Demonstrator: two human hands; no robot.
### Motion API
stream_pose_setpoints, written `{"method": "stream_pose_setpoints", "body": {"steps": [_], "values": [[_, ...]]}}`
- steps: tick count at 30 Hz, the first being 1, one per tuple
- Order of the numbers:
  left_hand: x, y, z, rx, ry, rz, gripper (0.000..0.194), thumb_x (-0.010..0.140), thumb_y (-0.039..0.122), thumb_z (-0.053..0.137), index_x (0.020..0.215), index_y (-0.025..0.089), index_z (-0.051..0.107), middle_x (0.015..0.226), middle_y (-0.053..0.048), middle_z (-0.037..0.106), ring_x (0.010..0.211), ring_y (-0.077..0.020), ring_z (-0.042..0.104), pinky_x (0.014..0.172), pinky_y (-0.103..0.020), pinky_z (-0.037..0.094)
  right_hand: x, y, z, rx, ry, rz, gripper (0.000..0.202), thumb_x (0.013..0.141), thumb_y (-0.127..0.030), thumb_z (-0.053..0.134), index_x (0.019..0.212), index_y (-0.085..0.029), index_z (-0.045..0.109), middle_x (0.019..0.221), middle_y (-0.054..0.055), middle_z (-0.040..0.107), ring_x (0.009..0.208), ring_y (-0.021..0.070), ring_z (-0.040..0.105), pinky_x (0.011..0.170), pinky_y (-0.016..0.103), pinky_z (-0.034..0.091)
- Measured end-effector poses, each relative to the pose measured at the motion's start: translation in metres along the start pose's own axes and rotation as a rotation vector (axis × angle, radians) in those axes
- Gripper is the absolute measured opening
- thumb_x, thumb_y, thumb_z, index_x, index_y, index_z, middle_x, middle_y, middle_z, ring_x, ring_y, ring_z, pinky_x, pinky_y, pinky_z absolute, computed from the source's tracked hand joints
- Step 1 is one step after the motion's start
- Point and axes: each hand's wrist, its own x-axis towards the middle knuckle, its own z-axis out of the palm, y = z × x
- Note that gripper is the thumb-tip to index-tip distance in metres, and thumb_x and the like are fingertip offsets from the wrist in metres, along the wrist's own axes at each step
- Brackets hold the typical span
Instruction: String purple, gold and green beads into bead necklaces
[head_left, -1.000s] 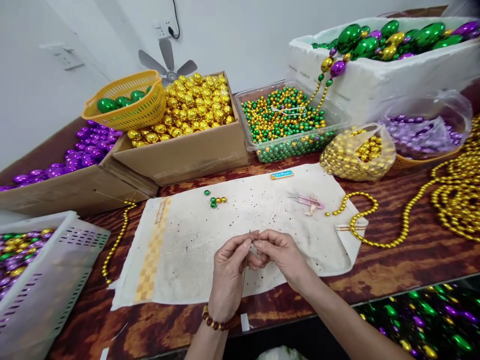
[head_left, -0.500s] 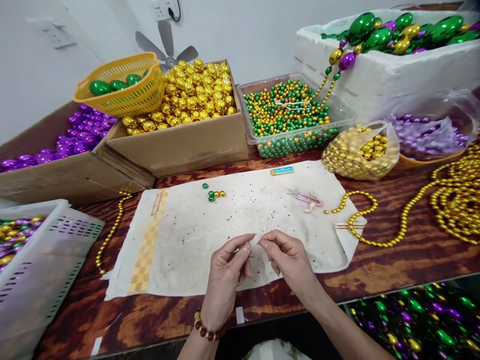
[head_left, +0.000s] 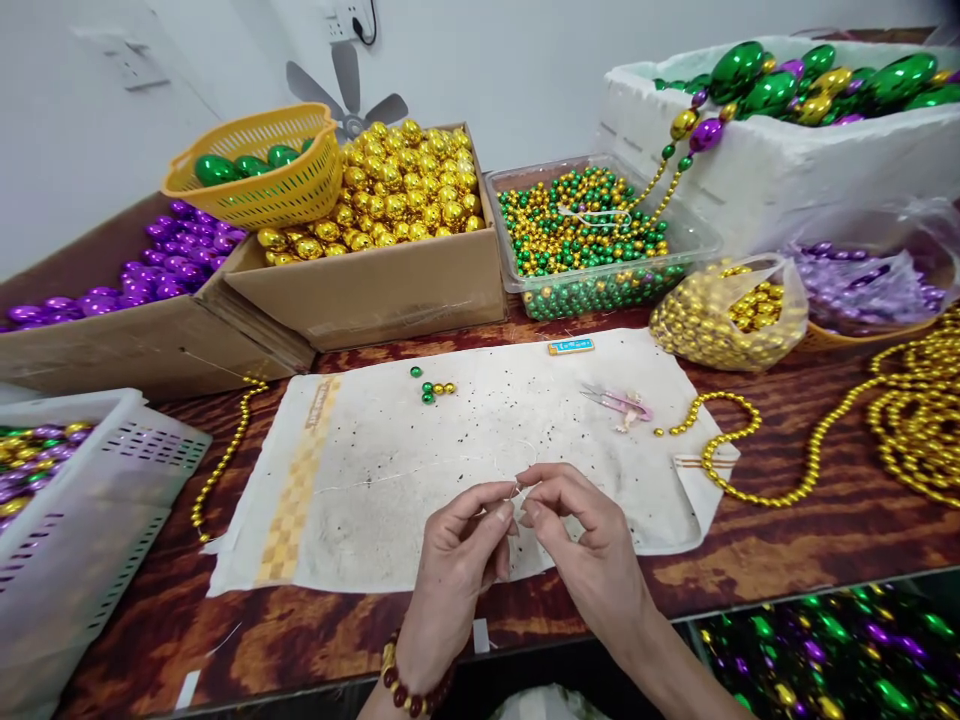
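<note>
A thin white thread [head_left: 420,468] trails across the pale cloth [head_left: 420,540] up to my fingertips. My left hand [head_left: 469,545] pinches the thread between thumb and forefinger. Right beside it, my right hand [head_left: 581,530] pinches the same thread, the fingertips nearly touching; the exact spot where it is held is too fine to make out. Beyond the hands lie loose green beads [head_left: 427,392] and gold beads [head_left: 444,389]. Pink-handled thread snips [head_left: 622,402] rest to the right, and a blue lighter [head_left: 571,346] lies at the cloth's far edge.
Behind the cloth stand a box of gold balls [head_left: 375,290], a clear tub of small beads [head_left: 600,270] and a bag of gold beads [head_left: 727,320]. A white basket [head_left: 112,520] is at left. A gold bead string [head_left: 810,450] winds along the right side.
My right hand has come in closer to the left, and the fingertips now almost meet at the thread. The whole view has shifted slightly.
</note>
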Motion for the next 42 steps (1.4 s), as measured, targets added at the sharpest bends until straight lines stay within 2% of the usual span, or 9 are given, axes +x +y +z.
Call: {"method": "stream_pose_setpoints", "body": {"steps": [5, 12, 17, 30, 36, 42], "values": [[-0.0011, 0.0006, -0.0025, 0.001, 0.015, -0.002, 0.025, 0.085, 0.031, 0.064, 0.106, 0.018, 0.067, 0.062, 0.003, 0.053, 0.045, -0.0032, 0.04, 0.042, -0.017, 0.023, -0.0004, -0.0058, 0.0021, -0.019, 0.001, -0.025, 0.017, 0.084, -0.008, 0.054, 0.072, -0.017, 0.06, 0.096, 0.003, 0.063, 0.077, 0.0127, 0.061, 0.068, 0.025, 0.046], [-0.0005, 0.003, -0.0036, 0.041, 0.032, 0.04, 0.019, 0.086, 0.029, 0.064, 0.101, 0.019, 0.068, 0.066, 0.002, 0.058, 0.049, -0.0037, 0.044, 0.046, -0.016, 0.033, 0.0, -0.0088, 0.0047, -0.044, 0.011, -0.051, 0.017, 0.084, -0.007, 0.054, 0.071, -0.018, 0.059, 0.093, 0.004, 0.063, 0.082, 0.0142, 0.061, 0.068, 0.025, 0.046], [-0.0002, 0.0027, -0.0039, 0.093, 0.052, 0.082, 0.017, 0.085, 0.029, 0.064, 0.098, 0.019, 0.069, 0.071, 0.001, 0.061, 0.05, -0.004, 0.045, 0.047, -0.017, 0.036, 0.0004, -0.009, 0.0068, -0.062, 0.017, -0.051, 0.017, 0.083, -0.007, 0.053, 0.071, -0.018, 0.06, 0.093, 0.003, 0.063, 0.076, 0.0125, 0.061, 0.067, 0.024, 0.046], [-0.0008, 0.0032, -0.0042, 0.177, 0.063, 0.115, 0.015, 0.085, 0.028, 0.063, 0.095, 0.019, 0.069, 0.075, 0.0, 0.063, 0.052, -0.005, 0.047, 0.048, -0.017, 0.039, 0.001, -0.0071, 0.0077, -0.074, 0.002, -0.023, 0.018, 0.083, -0.007, 0.053, 0.071, -0.018, 0.06, 0.089, 0.003, 0.063, 0.074, 0.013, 0.059, 0.063, 0.024, 0.046], [-0.0002, 0.0033, -0.004, 0.18, 0.065, 0.121, 0.014, 0.085, 0.028, 0.063, 0.094, 0.02, 0.07, 0.072, 0.001, 0.061, 0.052, -0.0052, 0.047, 0.048, -0.017, 0.039, -0.0011, -0.0085, 0.0057, -0.068, -0.007, -0.033, 0.018, 0.084, -0.008, 0.053, 0.072, -0.018, 0.061, 0.092, 0.003, 0.064, 0.076, 0.0135, 0.06, 0.066, 0.025, 0.046], [-0.0005, 0.0059, -0.0017, 0.207, 0.067, 0.131, 0.014, 0.085, 0.028, 0.063, 0.094, 0.021, 0.07, 0.077, 0.0, 0.063, 0.053, -0.0056, 0.048, 0.05, -0.018, 0.041, -0.0016, -0.0063, 0.0051, -0.06, -0.007, -0.008, 0.017, 0.083, -0.008, 0.054, 0.072, -0.019, 0.06, 0.093, 0.002, 0.063, 0.071, 0.0117, 0.058, 0.064, 0.024, 0.046]]}}
